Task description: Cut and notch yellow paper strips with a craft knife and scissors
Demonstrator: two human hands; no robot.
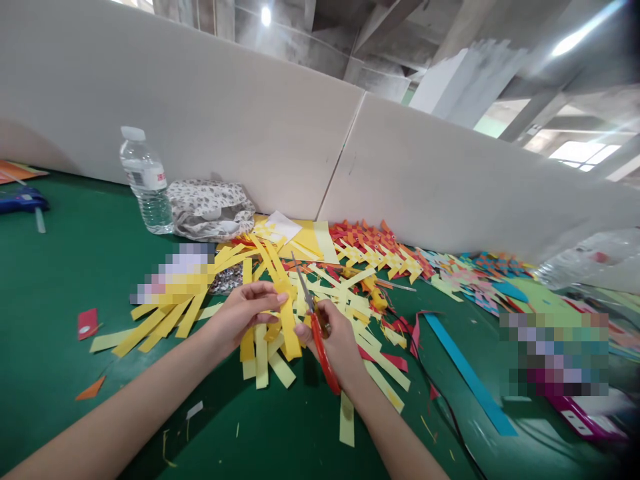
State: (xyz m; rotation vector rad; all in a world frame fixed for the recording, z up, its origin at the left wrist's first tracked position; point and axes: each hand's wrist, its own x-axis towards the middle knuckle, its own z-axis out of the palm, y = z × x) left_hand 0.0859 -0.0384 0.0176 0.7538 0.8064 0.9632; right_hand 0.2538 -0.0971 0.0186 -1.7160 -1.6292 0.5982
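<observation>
My left hand (257, 308) pinches a yellow paper strip (289, 327) between thumb and fingers; the strip hangs downward in front of a scattered heap. In my right hand (334, 333) is a pair of scissors (323, 353) with red handles, its blades pointing up and away. The blades are just right of the strip; whether they touch it I cannot tell. Under and around both hands lie many pale yellow strips (261, 357). More deep yellow strips (170, 320) fan out on the left.
A water bottle (146, 183) and a patterned cloth pouch (213, 208) stand by the white partition (225, 100). Woven red paper pieces (365, 240) lie behind the heap. To the right are a blue strip (467, 373), a black cord (440, 393) and another bottle (590, 257). A blue glue gun (23, 200) lies far left.
</observation>
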